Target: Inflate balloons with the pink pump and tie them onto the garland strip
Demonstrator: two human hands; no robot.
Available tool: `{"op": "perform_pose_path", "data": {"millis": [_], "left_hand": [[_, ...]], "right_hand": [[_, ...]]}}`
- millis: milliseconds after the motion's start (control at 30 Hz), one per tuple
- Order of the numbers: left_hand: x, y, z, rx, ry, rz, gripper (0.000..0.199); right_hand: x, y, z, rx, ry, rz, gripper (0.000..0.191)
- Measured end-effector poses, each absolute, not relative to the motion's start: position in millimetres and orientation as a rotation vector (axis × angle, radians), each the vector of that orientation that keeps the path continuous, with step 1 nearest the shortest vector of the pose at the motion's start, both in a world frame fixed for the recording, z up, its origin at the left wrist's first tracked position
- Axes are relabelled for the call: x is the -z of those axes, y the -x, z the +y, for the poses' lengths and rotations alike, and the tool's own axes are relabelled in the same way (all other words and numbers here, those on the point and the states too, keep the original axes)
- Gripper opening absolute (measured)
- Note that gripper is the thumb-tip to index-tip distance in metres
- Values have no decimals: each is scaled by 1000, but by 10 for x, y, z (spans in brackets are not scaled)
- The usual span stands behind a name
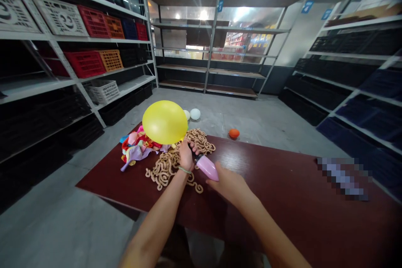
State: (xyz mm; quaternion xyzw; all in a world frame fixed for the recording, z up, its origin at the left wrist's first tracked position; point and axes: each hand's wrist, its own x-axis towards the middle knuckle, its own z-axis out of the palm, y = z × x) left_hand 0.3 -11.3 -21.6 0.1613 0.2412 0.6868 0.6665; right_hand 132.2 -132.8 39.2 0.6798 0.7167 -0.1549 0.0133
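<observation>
Your left hand's (pixel 186 160) fingers close around the yellow balloon's (pixel 165 122) neck and the pink pump's (pixel 207 167) black end, balloon toward 11 o'clock; your right hand's (pixel 230 184) fingers grip the pump, best kept in line.

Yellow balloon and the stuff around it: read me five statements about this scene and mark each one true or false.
1. The yellow balloon is inflated. True.
2. The left hand holds the rounded end of the pink pump. False: the right hand does; the left is at its dark end.
3. The limp balloons lie right of the tan strands. False: they lie left.
4. A pale balloon lies on the floor beyond the table. True.
</observation>
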Motion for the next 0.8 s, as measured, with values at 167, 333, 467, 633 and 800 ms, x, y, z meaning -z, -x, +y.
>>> {"op": "perform_pose_path", "data": {"millis": [167, 333, 467, 633, 800], "left_hand": [[203, 11, -107, -1539, -414, 609, 23], [169, 47, -73, -1559, -411, 598, 26], [188, 42, -68, -1568, -402, 614, 24], [225, 24, -72, -1536, -388, 690, 20], [227, 11, -62, -1540, -463, 691, 22]], "right_hand": [[-266, -1397, -1385, 551, -2136, 2273, 44], [-310, -1872, -1775, 706, -2080, 2226, 38], [-432, -1753, -1712, 649, -2081, 2135, 42], [-372, -1229, -1319, 503, -2132, 2183, 42], [-198, -1431, -1390, 609, -2118, 2269, 42]]}}
